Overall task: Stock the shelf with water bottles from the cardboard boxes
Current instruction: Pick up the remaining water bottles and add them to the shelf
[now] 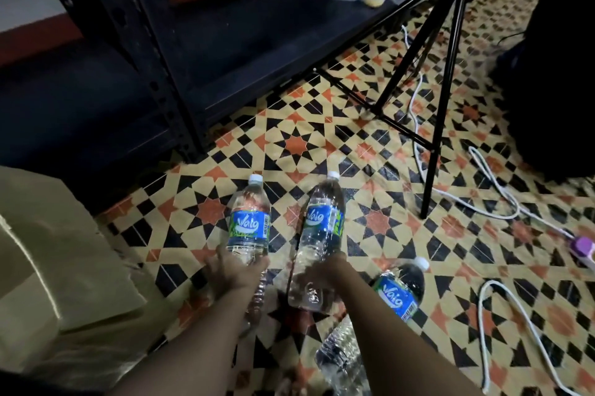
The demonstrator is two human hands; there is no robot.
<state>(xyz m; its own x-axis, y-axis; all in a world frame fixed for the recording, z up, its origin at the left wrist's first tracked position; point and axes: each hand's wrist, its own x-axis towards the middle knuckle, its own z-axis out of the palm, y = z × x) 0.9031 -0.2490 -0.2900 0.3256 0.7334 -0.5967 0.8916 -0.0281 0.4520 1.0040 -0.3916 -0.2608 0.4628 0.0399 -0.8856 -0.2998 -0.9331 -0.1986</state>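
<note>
You hold two "Waig" bottles: your left hand (230,273) grasps the left bottle (248,228), your right hand (318,276) the right bottle (318,234). Two more, the third bottle (401,291) and the fourth bottle (341,353), lie on the floor (418,234).

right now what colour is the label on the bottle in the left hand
Blue with green edging and white lettering, on the bottle in the left hand; head view.

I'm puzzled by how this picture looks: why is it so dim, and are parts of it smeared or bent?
Head view: dim overall, the shelf nearly black; left hand and right hand are motion-smeared; glare streaks the cardboard box; the wide lens bends the tripod and the frame's edges.
</note>
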